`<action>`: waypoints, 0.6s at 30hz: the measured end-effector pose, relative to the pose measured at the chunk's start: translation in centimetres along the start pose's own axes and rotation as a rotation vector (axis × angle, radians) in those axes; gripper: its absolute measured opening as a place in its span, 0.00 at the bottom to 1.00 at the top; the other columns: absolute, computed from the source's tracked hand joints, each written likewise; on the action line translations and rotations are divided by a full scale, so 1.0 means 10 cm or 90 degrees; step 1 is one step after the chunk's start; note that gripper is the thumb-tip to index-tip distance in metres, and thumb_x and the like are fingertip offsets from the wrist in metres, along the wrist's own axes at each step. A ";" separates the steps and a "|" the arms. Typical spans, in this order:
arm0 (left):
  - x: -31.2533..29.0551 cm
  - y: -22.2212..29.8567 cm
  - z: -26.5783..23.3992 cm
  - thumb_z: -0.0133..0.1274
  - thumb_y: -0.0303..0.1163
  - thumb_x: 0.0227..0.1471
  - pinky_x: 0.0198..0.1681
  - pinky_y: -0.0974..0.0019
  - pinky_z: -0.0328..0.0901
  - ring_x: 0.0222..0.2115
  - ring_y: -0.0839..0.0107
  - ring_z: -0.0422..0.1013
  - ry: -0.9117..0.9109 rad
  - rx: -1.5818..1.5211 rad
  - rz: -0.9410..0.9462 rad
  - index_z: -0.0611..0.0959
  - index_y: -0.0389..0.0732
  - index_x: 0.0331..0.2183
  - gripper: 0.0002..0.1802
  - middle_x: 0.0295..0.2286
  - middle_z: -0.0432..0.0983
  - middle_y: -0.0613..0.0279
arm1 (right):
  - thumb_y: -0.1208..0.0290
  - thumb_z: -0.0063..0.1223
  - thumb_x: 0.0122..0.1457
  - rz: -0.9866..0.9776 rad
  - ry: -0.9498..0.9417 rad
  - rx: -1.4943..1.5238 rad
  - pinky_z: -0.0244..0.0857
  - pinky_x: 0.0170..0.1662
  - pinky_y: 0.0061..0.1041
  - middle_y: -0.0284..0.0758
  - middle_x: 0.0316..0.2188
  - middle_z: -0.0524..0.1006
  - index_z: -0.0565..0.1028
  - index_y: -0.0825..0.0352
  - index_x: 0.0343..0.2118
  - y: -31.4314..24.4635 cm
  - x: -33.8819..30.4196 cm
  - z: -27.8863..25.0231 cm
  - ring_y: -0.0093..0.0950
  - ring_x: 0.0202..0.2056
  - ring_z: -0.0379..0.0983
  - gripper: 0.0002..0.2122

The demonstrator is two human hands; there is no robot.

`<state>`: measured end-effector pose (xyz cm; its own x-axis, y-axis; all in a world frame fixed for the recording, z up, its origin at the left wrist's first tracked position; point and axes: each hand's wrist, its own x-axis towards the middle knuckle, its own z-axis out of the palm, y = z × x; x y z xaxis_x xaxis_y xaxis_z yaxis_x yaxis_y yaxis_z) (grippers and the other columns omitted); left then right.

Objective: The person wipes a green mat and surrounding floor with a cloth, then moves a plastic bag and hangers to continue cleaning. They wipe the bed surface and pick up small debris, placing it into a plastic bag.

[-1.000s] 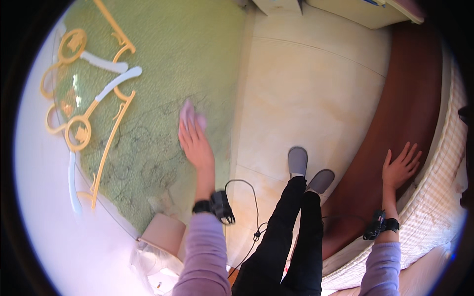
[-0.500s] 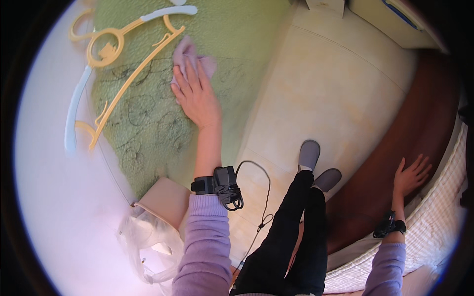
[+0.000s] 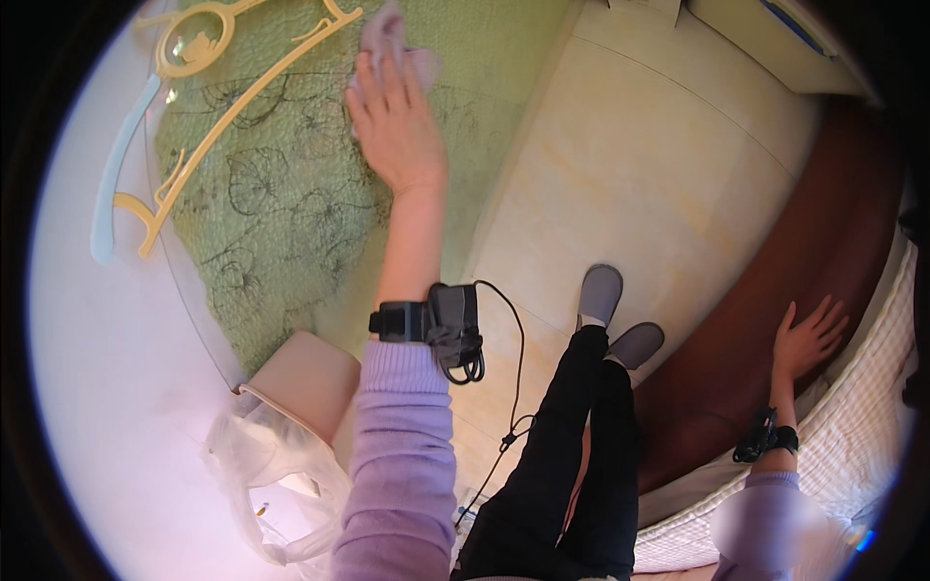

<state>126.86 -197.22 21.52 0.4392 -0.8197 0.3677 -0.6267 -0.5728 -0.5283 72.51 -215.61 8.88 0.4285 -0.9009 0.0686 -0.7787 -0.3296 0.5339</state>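
Observation:
My left hand (image 3: pixel 399 136) lies over a pinkish-lilac cloth (image 3: pixel 387 31), pressing it against a green pebbled surface (image 3: pixel 281 208) with dark leaf outlines. The fingers reach forward along the cloth, and part of it bunches up beyond their tips. Left of this hand is a yellow and pale-blue clothes hanger (image 3: pixel 208 145) with a ring holding a small figure; its far end leaves the picture. On the far right, my right hand (image 3: pixel 810 339) rests with fingers spread on a dark reddish-brown edge (image 3: pixel 751 320) beside quilted bedding. Nothing is in it.
A beige bin (image 3: pixel 315 373) with a clear plastic bag (image 3: pixel 262 465) stands near the white surface at left. A black cable (image 3: pixel 520 368) runs from my left wrist past my legs. My grey slippers (image 3: pixel 601 293) are on the pale tiled floor (image 3: pixel 620 165). A pale box-like unit (image 3: pixel 775 48) stands far right.
My left hand has slid the cloth farther away and slightly to the right. The hanger, bin and green surface sit a little differently in view. My right hand stays in place.

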 end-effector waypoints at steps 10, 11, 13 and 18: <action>-0.12 0.14 -0.04 0.43 0.28 0.54 0.64 0.51 0.44 0.62 0.56 0.51 -0.205 0.135 0.073 0.69 0.37 0.55 0.26 0.60 0.59 0.59 | 0.46 0.42 0.61 -0.003 0.009 0.028 0.53 0.61 0.41 0.35 0.64 0.56 0.60 0.59 0.62 0.01 0.00 0.02 0.41 0.63 0.53 0.30; -0.13 0.15 -0.03 0.44 0.28 0.54 0.64 0.51 0.44 0.62 0.55 0.51 -0.149 0.128 0.052 0.68 0.37 0.56 0.26 0.60 0.58 0.59 | 0.46 0.42 0.61 0.001 0.003 0.021 0.53 0.61 0.41 0.35 0.64 0.57 0.60 0.59 0.62 0.01 0.00 0.02 0.41 0.63 0.53 0.30; -0.17 0.18 -0.07 0.44 0.28 0.54 0.64 0.50 0.44 0.62 0.55 0.51 -0.178 0.072 -0.014 0.67 0.37 0.57 0.28 0.60 0.58 0.58 | 0.46 0.42 0.61 0.005 0.003 0.011 0.53 0.61 0.41 0.35 0.64 0.57 0.60 0.59 0.61 0.01 0.00 0.02 0.41 0.63 0.53 0.30; -0.33 -0.19 -0.39 0.44 0.27 0.53 0.60 0.41 0.45 0.62 0.53 0.51 0.088 0.140 -0.187 0.67 0.40 0.57 0.28 0.61 0.57 0.58 | 0.46 0.42 0.61 -0.004 0.028 0.035 0.54 0.61 0.42 0.36 0.64 0.57 0.60 0.59 0.61 0.01 -0.01 0.07 0.41 0.63 0.53 0.30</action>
<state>124.05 -193.46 24.31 0.4788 -0.6217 0.6199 -0.3270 -0.7816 -0.5312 72.09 -215.77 8.37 0.4516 -0.8862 0.1033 -0.7996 -0.3506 0.4875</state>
